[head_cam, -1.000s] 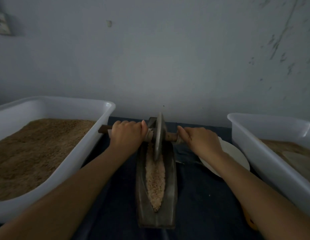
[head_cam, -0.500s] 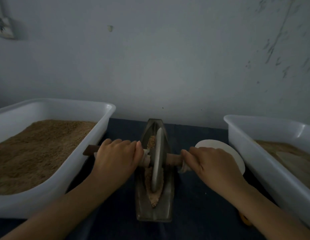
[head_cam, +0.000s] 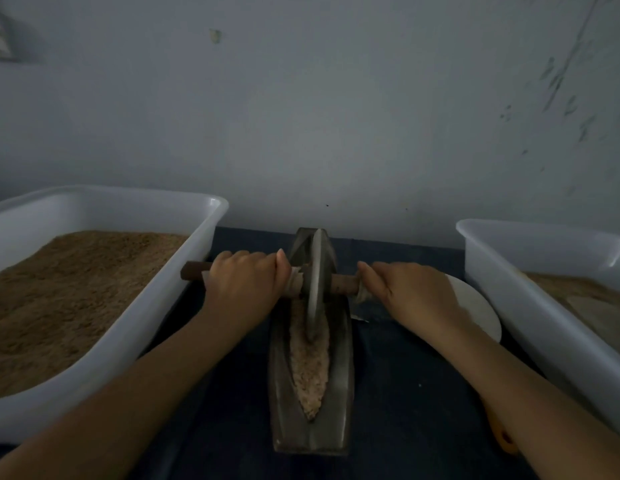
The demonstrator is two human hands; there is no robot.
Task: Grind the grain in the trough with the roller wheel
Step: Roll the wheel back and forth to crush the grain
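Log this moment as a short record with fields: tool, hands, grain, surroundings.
tool: roller wheel upright in the trough, standing in its far half
axle: wooden handle through the wheel, level across the trough
left hand: left hand grips the handle left of the wheel
right hand: right hand grips the handle right of the wheel
grain: grain fills the near part of the groove
left: white tub holding brown meal
right: second white tub; white plate beside it

My feed is dim and bluish, with flat, soft light and only faint shadows. The wall [head_cam: 336, 116] smears from motion blur toward 1 and 11 o'clock. The wide lens bows the edges, and grain muddies dark areas at 6 o'clock.
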